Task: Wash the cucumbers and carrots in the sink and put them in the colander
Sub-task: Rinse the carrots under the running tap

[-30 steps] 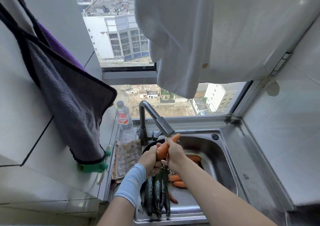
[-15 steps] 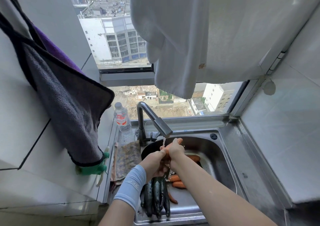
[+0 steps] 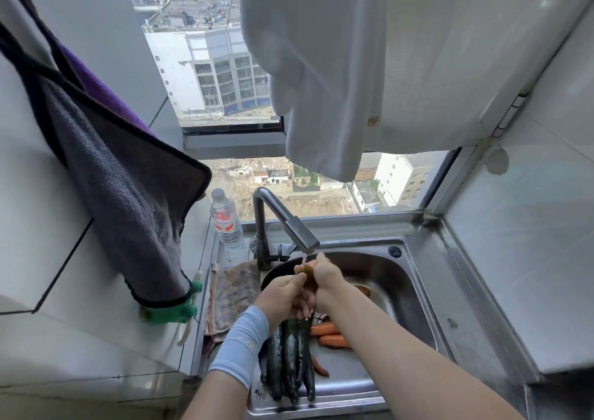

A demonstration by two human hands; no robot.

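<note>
Stainless steel sink (image 3: 418,291) holds dark green cucumbers (image 3: 289,355) and loose orange carrots (image 3: 331,339) beneath left hand (image 3: 283,297) and right hand (image 3: 328,281), both curled round one carrot (image 3: 305,271) under the grey metal tap (image 3: 289,223).

Nothing here reads cleanly to me. The pale blue elastic sleeve (image 3: 241,345) just behind my left hand (image 3: 283,297) carries a short line of grey capitals. They are upside down from where I look and too small to spell out. The clear plastic water bottle (image 3: 226,220) beside the tap wears a red label with white print, blurred beyond reading. The white hanging towel (image 3: 321,98) has a small orange embroidered mark near its lower edge, illegible. The stainless steel sink (image 3: 414,291) bears a dark stamp at its front left corner, also illegible.
</note>
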